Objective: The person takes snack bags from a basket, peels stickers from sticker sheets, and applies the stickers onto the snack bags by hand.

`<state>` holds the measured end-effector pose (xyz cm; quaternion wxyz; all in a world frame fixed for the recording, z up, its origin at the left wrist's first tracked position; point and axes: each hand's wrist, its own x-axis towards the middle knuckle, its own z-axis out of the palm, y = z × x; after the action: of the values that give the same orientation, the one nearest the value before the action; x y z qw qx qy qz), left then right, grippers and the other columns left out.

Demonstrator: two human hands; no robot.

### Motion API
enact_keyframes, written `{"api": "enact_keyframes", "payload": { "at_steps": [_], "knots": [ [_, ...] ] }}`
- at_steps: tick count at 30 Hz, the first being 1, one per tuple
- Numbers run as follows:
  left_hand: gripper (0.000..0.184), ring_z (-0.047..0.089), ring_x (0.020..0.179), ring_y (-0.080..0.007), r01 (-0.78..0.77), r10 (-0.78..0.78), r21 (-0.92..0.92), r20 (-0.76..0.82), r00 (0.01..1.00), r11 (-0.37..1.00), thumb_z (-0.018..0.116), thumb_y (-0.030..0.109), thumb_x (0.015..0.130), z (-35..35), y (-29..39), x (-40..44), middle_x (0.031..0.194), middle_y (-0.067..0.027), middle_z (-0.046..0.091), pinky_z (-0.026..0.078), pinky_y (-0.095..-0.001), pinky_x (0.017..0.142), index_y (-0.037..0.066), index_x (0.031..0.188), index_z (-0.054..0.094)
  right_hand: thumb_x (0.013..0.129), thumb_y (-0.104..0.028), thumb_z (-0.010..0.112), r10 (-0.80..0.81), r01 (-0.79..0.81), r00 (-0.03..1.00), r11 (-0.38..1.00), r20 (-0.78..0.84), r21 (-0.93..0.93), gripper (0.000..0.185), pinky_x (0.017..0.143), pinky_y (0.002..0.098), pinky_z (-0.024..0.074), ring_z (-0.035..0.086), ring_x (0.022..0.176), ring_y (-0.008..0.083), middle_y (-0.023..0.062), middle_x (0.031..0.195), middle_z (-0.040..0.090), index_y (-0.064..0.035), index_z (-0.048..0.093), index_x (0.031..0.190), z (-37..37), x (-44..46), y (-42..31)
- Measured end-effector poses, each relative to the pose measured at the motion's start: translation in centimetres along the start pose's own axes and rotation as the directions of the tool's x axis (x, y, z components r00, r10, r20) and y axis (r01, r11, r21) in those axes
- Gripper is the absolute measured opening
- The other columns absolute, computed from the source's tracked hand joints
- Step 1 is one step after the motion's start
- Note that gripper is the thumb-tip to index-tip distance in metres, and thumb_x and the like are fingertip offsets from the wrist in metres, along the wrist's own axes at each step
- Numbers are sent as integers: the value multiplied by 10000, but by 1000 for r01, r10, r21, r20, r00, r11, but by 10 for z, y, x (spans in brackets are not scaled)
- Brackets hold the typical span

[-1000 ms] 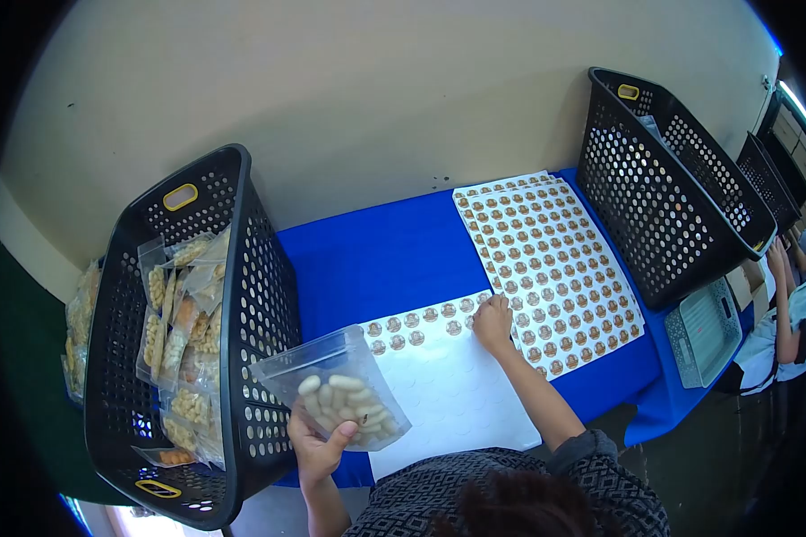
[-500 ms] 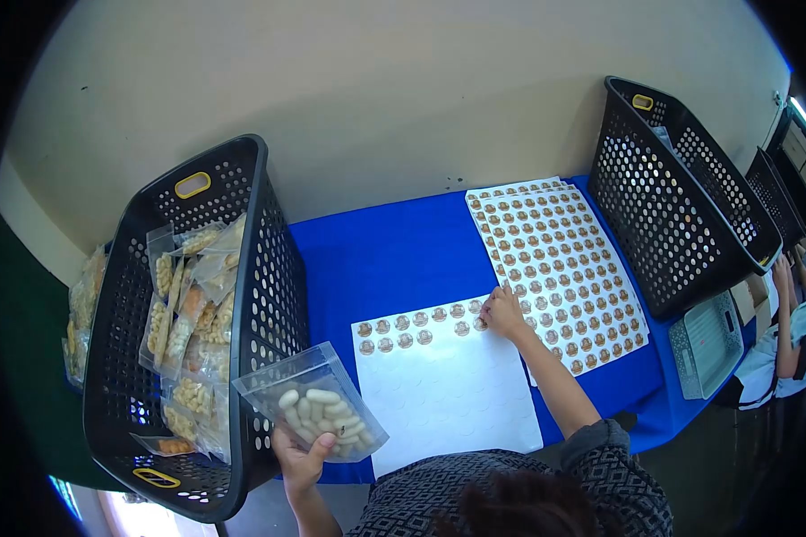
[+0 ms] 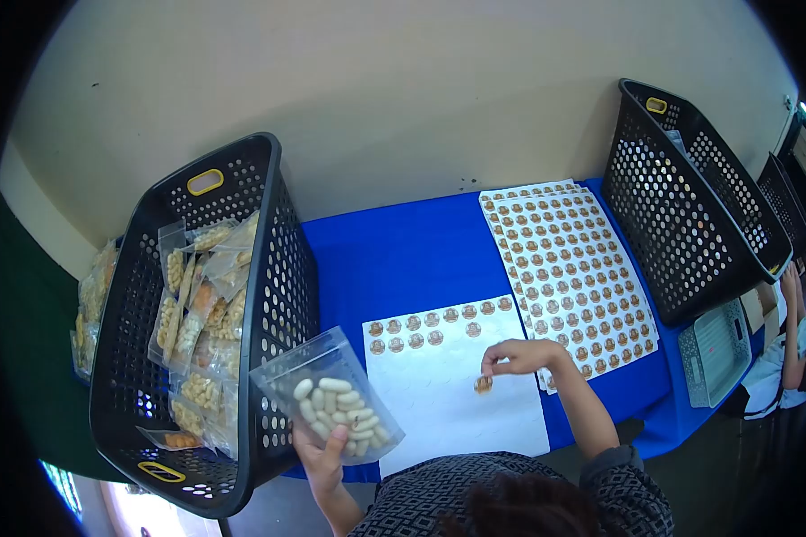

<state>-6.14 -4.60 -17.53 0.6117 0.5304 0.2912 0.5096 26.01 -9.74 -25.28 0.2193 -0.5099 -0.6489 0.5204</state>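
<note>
My left hand (image 3: 322, 458) grips the lower edge of a clear plastic pouch (image 3: 340, 413), thumb on its front. White, oblong pieces fill the pouch's lower part. My right hand (image 3: 523, 357) pinches a round brown sticker (image 3: 483, 385) by its edge, above a white sticker sheet (image 3: 448, 412). That sheet carries brown round stickers only along its upper rows; the rest is bare white backing. To its right lies a stack of full sticker sheets (image 3: 573, 268), partly under my right forearm.
A black perforated basket (image 3: 282, 295) at left holds several bags of snack-like pieces. Another black basket (image 3: 672, 215) stands at right, beside a grey-green tray (image 3: 716, 353). Blue cloth (image 3: 394, 242) covers the table. Another person's arm (image 3: 793, 331) shows at far right.
My right hand has come away from the sheet's upper right, toward me, with a sticker peeled off in its fingers. My left hand still holds the pouch, now tilted slightly differently.
</note>
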Motion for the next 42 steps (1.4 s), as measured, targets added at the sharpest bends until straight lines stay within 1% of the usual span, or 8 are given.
{"api": "enact_keyframes", "payload": {
  "at_steps": [3, 5, 8, 12, 20, 34, 36, 42],
  "knots": [
    [459, 500, 906, -157, 189, -189, 14, 18, 982, 982, 581, 99, 727, 15, -1, -5, 1011, -107, 481, 412, -276, 793, -35, 1108, 364, 807, -130, 481, -115, 119, 992, 988, -49, 99, 121, 704, 302, 405, 529, 743, 165, 67, 740, 554, -18, 520, 833, 12, -20, -75],
    [451, 503, 897, -154, 192, -201, 112, 83, 976, 975, 612, 95, 711, 23, -18, -10, 998, -100, 492, 417, -277, 786, -29, 1074, 374, 770, -99, 537, -215, 290, 889, 948, -403, 134, 92, 681, 293, 397, 507, 714, 151, 49, 737, 536, -29, 490, 806, 22, -25, -120],
    [609, 514, 923, -186, 310, -309, 23, 175, 935, 951, 711, 84, 622, 50, -5, -13, 985, -141, 499, 434, -309, 796, -40, 1080, 328, 742, -82, 574, -222, 351, 771, 930, -597, 107, 130, 664, 283, 383, 491, 698, 141, 36, 751, 532, -36, 487, 826, 44, -18, -147],
    [661, 520, 924, -197, 258, -277, 102, 277, 920, 961, 738, 92, 594, 57, -10, -13, 998, -171, 486, 452, -311, 784, -50, 1080, 314, 746, -135, 579, -275, 306, 793, 951, -543, -36, 143, 720, 275, 312, 451, 657, 130, 13, 748, 516, -60, 488, 825, 48, -9, -160],
    [630, 499, 941, -186, 276, -285, 73, 238, 929, 958, 727, 100, 602, 59, -7, -14, 1017, -145, 474, 426, -308, 808, -32, 1075, 332, 756, -166, 563, -294, 236, 838, 955, -459, -179, 146, 717, 280, 258, 465, 659, 132, 21, 735, 514, -61, 465, 785, 50, -13, -163],
    [521, 507, 927, -185, 310, -313, 50, 222, 924, 950, 658, 90, 687, 53, -7, -15, 993, -164, 491, 433, -290, 774, -52, 1073, 338, 715, -137, 612, -319, 245, 808, 947, -495, -210, 128, 696, 266, 299, 451, 647, 127, 3, 687, 507, -81, 509, 766, 53, -9, -164],
    [523, 490, 917, -149, 329, -331, 44, 202, 922, 943, 668, 139, 678, 53, -6, -16, 998, -118, 484, 407, -274, 795, -21, 1069, 360, 714, -137, 613, -314, 241, 811, 948, -493, -207, 128, 693, 267, 304, 450, 647, 129, 4, 688, 506, -81, 509, 764, 52, -9, -165],
    [489, 523, 886, -177, 308, -303, 13, 216, 928, 951, 639, 83, 704, 52, -8, -16, 965, -155, 507, 438, -291, 761, -40, 1070, 340, 757, -153, 555, -314, 242, 839, 947, -443, -212, 136, 721, 288, 292, 493, 694, 156, 29, 722, 518, -60, 462, 794, 50, -10, -165]
  ]
}}
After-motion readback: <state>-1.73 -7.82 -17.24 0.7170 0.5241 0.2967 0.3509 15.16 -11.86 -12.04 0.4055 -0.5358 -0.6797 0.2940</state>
